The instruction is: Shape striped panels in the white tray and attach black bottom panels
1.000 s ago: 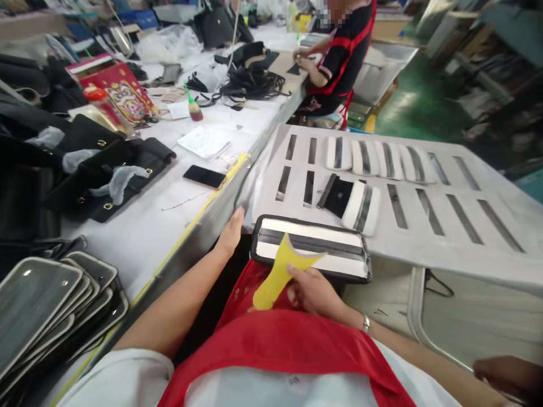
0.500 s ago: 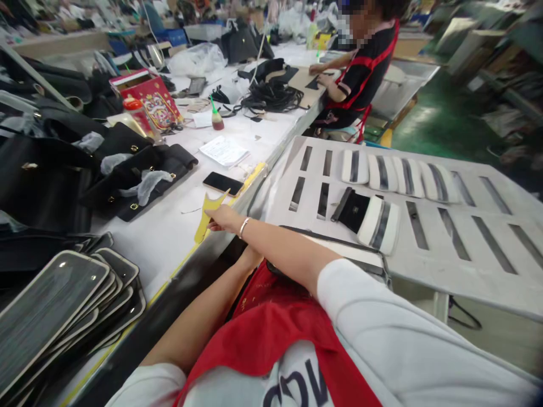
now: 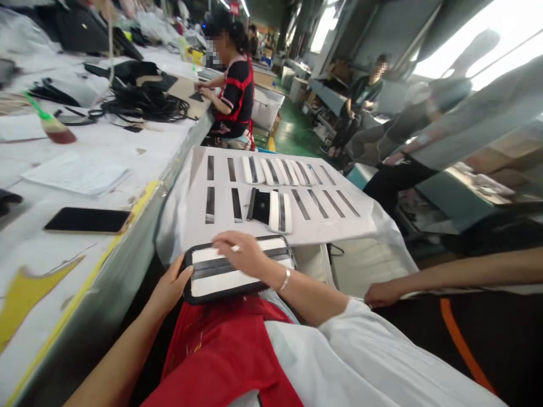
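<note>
In my lap lies a black-edged bag panel point(image 3: 254, 282), with two white padded strips and a dark grey band between them. My left hand point(image 3: 172, 282) grips its left end, thumb on top. Over the panel's upper left part is my right hand point(image 3: 241, 254), its fingers curled together; a small white spot shows at them, too blurred to name. Whether this hand touches the panel I cannot tell. The yellow template point(image 3: 29, 299) lies on the table to my left, near a dark phone point(image 3: 87, 220).
A slotted white board point(image 3: 195, 209) ahead carries several white padded pieces point(image 3: 275, 172) and a black piece point(image 3: 261, 206). Behind are a glue bottle point(image 3: 55, 129) and black straps point(image 3: 139, 104). A co-worker point(image 3: 237, 90) sits ahead; another person's hand point(image 3: 384, 294) is close at right.
My right hand has let go of the yellow template, left on the table, and moved over the panel. My left hand now shows at the panel's left end. The view has turned right.
</note>
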The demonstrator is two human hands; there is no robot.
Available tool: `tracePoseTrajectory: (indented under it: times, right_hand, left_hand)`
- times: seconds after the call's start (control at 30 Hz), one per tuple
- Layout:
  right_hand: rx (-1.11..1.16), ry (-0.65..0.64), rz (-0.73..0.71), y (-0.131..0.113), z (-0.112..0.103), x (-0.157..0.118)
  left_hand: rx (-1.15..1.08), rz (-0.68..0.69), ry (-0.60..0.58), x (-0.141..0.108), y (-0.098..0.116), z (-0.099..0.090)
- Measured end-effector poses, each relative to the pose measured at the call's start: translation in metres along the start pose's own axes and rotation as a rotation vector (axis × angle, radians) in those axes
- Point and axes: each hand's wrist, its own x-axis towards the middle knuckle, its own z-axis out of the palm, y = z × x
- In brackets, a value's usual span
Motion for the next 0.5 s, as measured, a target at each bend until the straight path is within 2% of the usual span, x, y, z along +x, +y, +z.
tracePoseTrajectory:
  times: [0.03, 0.07, 0.1, 0.17, 0.27, 0.33, 0.4, 0.5]
  right_hand:
    - [-0.082, 0.194, 0.144, 0.016, -0.035, -0.020]
    - [-0.138, 0.328, 0.296, 0.033, -0.066, -0.038]
    - [-0.149, 0.375, 0.435, 0.050, -0.089, -0.053]
    - [-0.107, 0.352, 0.527, 0.083, -0.115, -0.075]
    - [0.095, 0.256, 0.613, 0.117, -0.115, -0.091]
    - [0.146, 0.236, 0.645, 0.128, -0.107, -0.096]
    - [0.037, 0.231, 0.617, 0.134, -0.107, -0.098]
    - [-0.153, 0.152, 0.576, 0.140, -0.118, -0.095]
  left_hand:
    - [-0.030, -0.005, -0.020, 0.000, -0.004, 0.002]
    - [-0.065, -0.016, -0.029, -0.001, -0.007, 0.004]
    - [-0.095, -0.033, -0.023, -0.002, -0.009, 0.006]
    - [-0.128, -0.074, 0.013, -0.007, -0.010, 0.009]
    - [-0.101, -0.104, 0.057, -0.011, -0.004, 0.012]
    - [-0.022, -0.054, 0.056, -0.009, 0.000, 0.013]
    - [0.090, 0.014, 0.033, -0.005, 0.003, 0.011]
    - [0.277, 0.076, -0.051, 0.001, 0.006, 0.000]
